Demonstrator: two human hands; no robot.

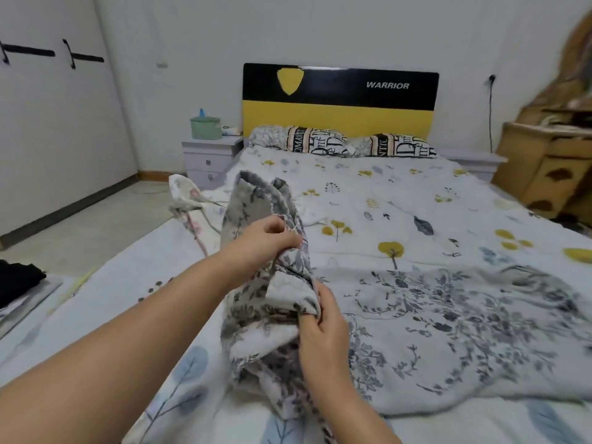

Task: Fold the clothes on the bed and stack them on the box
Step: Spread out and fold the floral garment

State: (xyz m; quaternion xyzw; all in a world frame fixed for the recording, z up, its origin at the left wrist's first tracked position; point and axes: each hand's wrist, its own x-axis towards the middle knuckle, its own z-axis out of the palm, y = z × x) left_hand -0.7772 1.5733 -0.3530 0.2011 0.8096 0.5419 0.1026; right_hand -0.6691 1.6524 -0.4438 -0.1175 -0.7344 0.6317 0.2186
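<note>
Standing at the foot of the bed [400,200], the person has the left hand [266,241] and the right hand [323,328] both gripping a bunched floral garment [266,302] lifted just above the covers, seemingly hunting for its edges, so next it likely needs shaking out flat before folding
</note>
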